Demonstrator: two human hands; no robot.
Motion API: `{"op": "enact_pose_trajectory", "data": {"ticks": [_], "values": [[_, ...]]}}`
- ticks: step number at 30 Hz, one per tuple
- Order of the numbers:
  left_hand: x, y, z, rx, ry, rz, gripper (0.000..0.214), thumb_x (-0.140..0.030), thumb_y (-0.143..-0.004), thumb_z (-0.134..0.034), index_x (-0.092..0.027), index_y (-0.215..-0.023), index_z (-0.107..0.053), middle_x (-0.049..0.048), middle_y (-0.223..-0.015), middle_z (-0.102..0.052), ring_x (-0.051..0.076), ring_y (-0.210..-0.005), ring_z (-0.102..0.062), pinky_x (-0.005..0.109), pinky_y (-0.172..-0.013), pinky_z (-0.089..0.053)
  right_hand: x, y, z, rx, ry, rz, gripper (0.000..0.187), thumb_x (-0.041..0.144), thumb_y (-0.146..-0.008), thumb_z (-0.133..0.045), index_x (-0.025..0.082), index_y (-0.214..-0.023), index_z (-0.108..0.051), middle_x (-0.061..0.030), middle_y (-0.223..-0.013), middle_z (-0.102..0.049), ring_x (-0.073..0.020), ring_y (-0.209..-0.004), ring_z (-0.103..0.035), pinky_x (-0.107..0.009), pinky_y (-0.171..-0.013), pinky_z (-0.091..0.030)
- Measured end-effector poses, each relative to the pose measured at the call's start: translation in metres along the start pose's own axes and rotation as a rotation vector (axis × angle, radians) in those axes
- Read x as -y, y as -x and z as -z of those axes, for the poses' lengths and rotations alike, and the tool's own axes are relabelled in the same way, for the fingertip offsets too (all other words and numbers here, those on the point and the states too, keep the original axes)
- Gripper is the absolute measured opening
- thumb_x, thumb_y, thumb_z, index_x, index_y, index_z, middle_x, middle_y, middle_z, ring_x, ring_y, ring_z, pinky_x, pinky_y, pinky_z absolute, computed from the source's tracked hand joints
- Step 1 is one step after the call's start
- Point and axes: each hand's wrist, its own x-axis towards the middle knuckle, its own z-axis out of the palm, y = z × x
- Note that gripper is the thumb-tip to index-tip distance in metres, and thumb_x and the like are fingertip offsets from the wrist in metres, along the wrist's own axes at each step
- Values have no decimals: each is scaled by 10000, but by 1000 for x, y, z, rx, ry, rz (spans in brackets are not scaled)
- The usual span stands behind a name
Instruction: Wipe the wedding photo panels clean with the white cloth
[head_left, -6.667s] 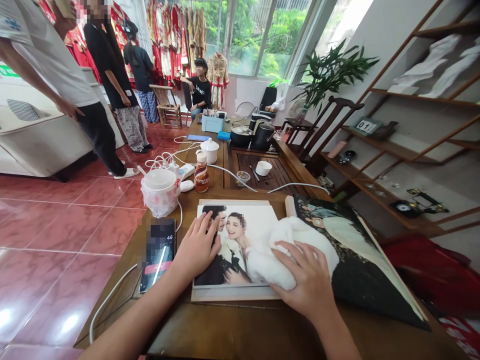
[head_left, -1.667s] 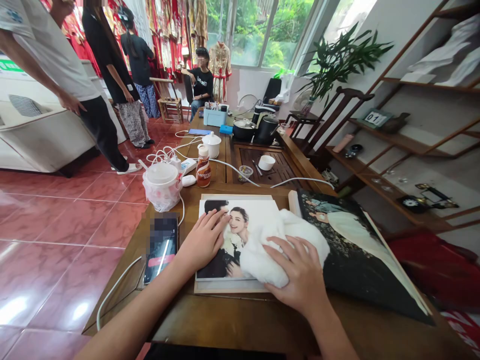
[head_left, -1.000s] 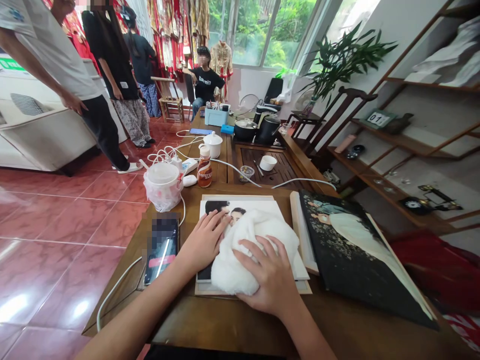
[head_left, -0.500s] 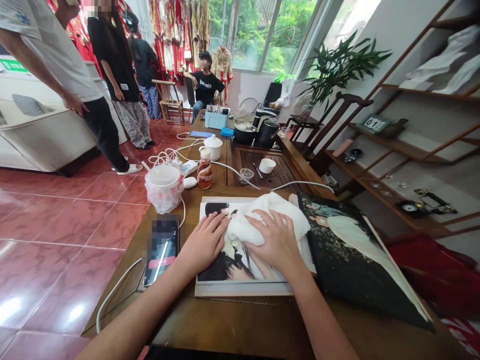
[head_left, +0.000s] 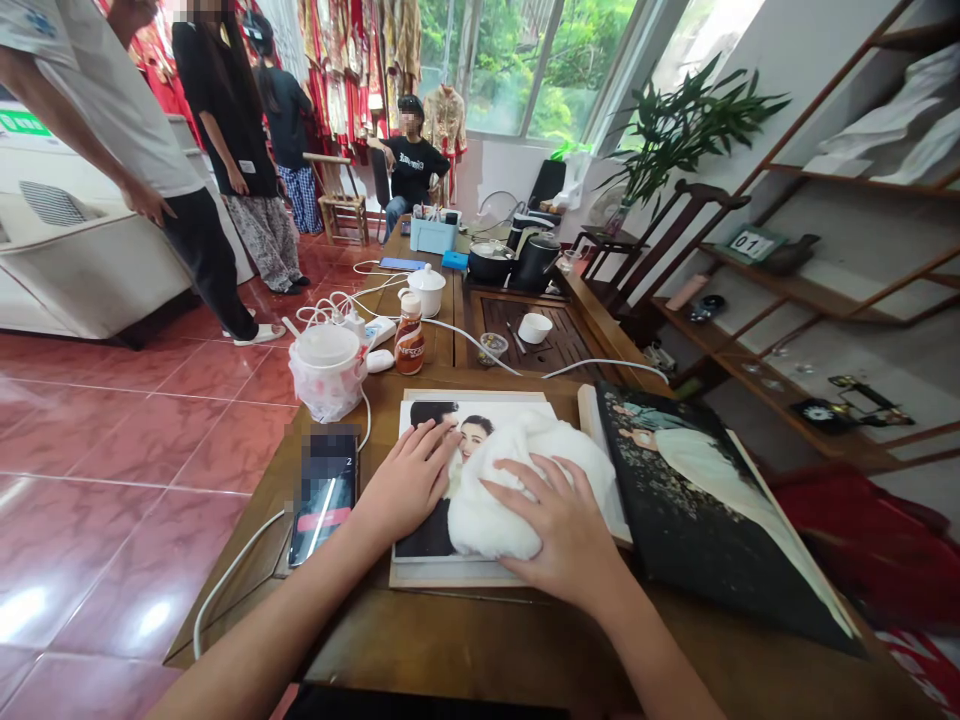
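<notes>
1. Head view, room: red tiled floor on the left, hung garments and a window at the far side; several people about, one seated person beyond the table's far end
2. Wooden table runs from near to far; phone on the near left, lidded bucket and brown bottle farther off, perhaps set there to leave working room
3. Couple's photo panel lies flat at the near middle, on a pale board that likely keeps its back off the wood
4. Left hand palm down on the panel's left part, fingers slightly apart, gripping nothing; presumably steadying it
5. White cloth bunched on the panel's right part, probably so it makes a thick pad
6. Right hand lies over the cloth, fingers spread and bent; cannot tell whether it clamps a fold or only presses
7. Dark photo panel on the right, apart from both hands
</notes>
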Motion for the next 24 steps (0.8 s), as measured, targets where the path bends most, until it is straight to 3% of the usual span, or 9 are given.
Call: {"op": "enact_pose_trajectory", "data": {"ticks": [6, 10, 20, 24], "values": [[0, 4, -1, -23, -10, -20, 450, -227, -966, -407, -221, -1415, -379, 72, -1499, -354, 245, -1385, -315, 447, -1132, -290, -27, -32, -4, -49, 78, -77, 542, 483, -726, -651, 313, -1238, -592, -38, -1315, -549, -331, -1191, -413, -513, -1006, -236], [-1, 5, 1, -34, -19, -11, 446, -229, -966, -403, -230, -1412, -379, 62, -1490, -369, 240, -1378, -328, 442, -1132, -290, -32, -37, -4, -88, 103, -93, 541, 471, -736, -648, 303, -1247, -586, -45, -1297, -562, -323, -1160, -430, -504, -986, -259], [-1, 2, 3, -29, -8, 11, 430, -228, -967, -402, -234, -1397, -401, 41, -1478, -390, 235, -1375, -331, 435, -1138, -280, -5, 20, 1, -76, 37, -65, 576, 458, -675, -671, 347, -1234, -586, -5, -1320, -550, -340, -1166, -429, -523, -1015, -236], [-1, 1, 2, -24, 0, 0, 434, -220, -969, -394, -229, -1402, -396, 38, -1488, -377, 239, -1376, -328, 442, -1136, -285, -7, 22, 1, -68, 20, -67, 581, 472, -669, -682, 340, -1227, -592, -12, -1312, -556, -343, -1164, -432, -518, -1014, -234]]}}
